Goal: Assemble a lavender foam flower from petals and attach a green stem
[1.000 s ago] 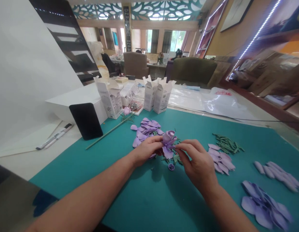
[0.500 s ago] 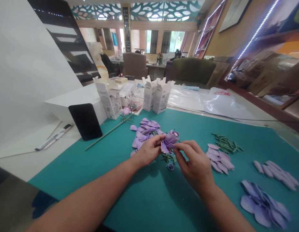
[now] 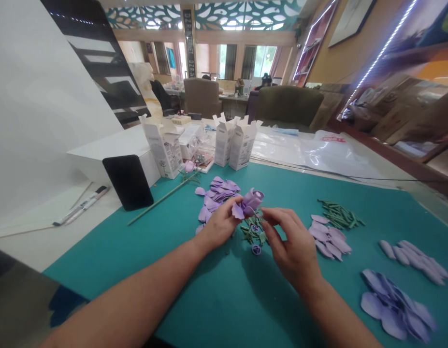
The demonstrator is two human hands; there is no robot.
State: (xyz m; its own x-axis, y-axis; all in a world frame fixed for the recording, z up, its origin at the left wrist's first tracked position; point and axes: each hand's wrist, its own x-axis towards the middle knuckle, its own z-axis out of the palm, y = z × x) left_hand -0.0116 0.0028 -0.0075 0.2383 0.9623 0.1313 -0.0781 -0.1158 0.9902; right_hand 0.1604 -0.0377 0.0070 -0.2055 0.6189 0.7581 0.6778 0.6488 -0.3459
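Observation:
A purple artificial rose (image 3: 251, 202) of layered petals is in my left hand (image 3: 223, 223), whose fingers are closed round its base. Just right of the bloom, my right hand (image 3: 291, 241) has its thumb and index finger a little apart, with nothing visible between them. Below the rose lie small green leaf-like parts (image 3: 250, 236) and a round purple ring piece (image 3: 256, 249). Behind my left hand spreads a pile of purple petals (image 3: 218, 191), partly hidden by that hand.
On the green mat (image 3: 209, 304), green stem pieces (image 3: 341, 215), pale petals (image 3: 330, 238), slim lilac pieces (image 3: 415, 261) and large purple petals (image 3: 394, 304) lie right. A stemmed rose (image 3: 162, 199), black tablet-like panel (image 3: 127, 182) and white boxes (image 3: 241, 145) stand or lie further back.
My left hand has shifted the rose slightly left and up and tilted it. My right fingertips, at the petals before, now sit apart from the bloom.

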